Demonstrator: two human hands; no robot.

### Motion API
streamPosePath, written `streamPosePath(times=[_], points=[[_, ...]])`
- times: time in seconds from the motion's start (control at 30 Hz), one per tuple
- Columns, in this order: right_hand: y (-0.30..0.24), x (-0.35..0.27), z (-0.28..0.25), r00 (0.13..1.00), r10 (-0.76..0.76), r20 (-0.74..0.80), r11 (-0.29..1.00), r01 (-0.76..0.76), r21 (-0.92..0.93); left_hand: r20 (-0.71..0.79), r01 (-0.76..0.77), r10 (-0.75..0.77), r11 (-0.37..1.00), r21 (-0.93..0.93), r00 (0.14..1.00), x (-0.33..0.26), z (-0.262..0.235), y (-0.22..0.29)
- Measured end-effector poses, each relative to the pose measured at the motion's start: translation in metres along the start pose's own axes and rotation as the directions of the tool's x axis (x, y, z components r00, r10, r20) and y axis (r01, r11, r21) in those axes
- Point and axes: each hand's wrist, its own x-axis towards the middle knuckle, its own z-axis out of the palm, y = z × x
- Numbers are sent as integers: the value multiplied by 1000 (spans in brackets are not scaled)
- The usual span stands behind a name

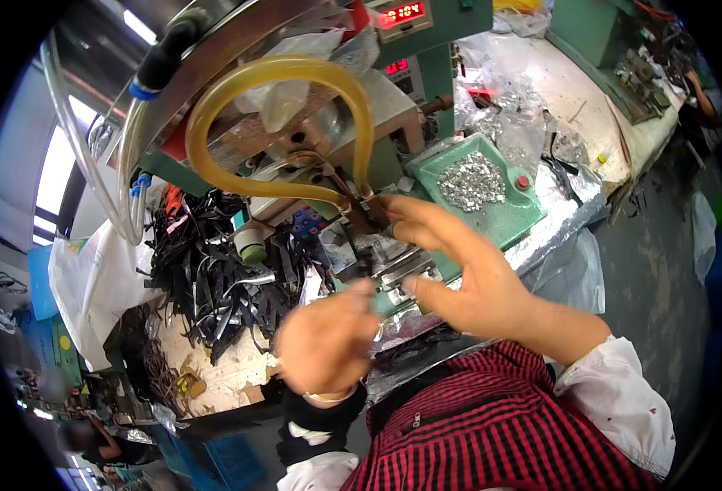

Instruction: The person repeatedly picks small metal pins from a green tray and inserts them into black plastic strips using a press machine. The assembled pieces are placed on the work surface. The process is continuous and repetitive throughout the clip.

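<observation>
My left hand (324, 342) is smeared by motion, just in front of the press machine's (369, 214) work area. A dark strip-like piece (363, 263) shows right above its fingertips; I cannot tell whether the hand holds it. My right hand (476, 274) reaches in from the right with thumb and fingers spread apart. Its fingertips are beside the brown tool head of the press, and its thumb is near the small metal fixture (398, 282). A looped yellow hose (205, 114) runs down to the tool head.
A green tray (518, 225) with a heap of small shiny metal pieces (471, 182) lies right of the press. Many black strips (230, 282) are piled at left. Red digital displays (402, 15) glow above. Clear plastic bags (504, 106) lie at the back right.
</observation>
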Motion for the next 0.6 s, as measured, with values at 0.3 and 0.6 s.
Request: streamPosePath(times=[0.3, 0.6], points=[[80, 26, -125, 827, -203, -524, 956, 52, -288, 68, -262, 256, 961, 88, 964, -25, 49, -12], [85, -21, -91, 953, -127, -277, 351, -218, -911, 33, -150, 147, 985, 85, 989, -26, 46, -2]])
